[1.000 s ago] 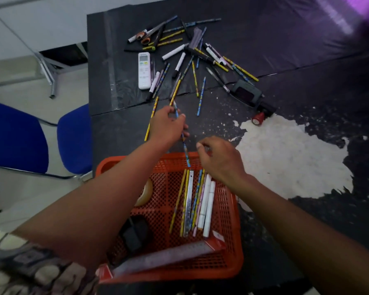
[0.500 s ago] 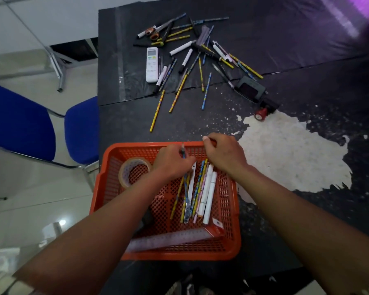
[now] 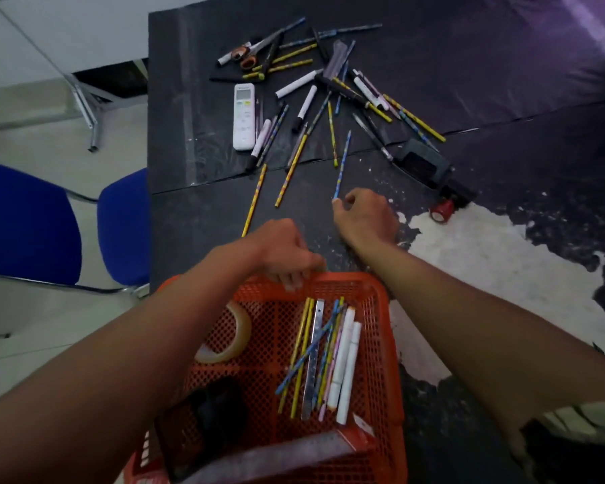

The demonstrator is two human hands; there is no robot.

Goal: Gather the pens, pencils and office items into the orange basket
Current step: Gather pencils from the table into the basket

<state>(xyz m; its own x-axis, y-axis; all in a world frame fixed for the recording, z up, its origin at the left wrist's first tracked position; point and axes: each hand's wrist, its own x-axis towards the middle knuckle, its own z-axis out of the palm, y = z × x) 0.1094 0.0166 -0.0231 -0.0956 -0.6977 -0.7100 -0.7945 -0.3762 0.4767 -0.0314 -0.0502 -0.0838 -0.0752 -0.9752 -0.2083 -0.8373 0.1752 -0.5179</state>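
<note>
A: What is lying in the orange perforated plastic basket (image 3: 381, 344)?

B: A bundle of yellow and blue patterned pencils (image 3: 303, 354), a flat metal ruler (image 3: 314, 358), two white marker pens (image 3: 346, 365), a roll of clear tape (image 3: 229, 335) and a dark object near the front, too blurred to name. The basket is sitting at the near edge of the black-covered table (image 3: 468, 82).

A: And the hands?

B: The left hand (image 3: 283, 248) is hanging over the basket's far rim, its fingers (image 3: 296, 275) loosely curled and holding nothing. The right hand (image 3: 365, 214) is reaching beyond the basket, fingers curled, pinching the near end of a thin blue pencil (image 3: 341, 165) lying on the table.

A: What is waiting farther back?

B: A scatter of pencils and markers, orange-handled scissors (image 3: 245, 57), a white remote control (image 3: 243, 115) and a black stamp-like block (image 3: 423, 162).
</note>
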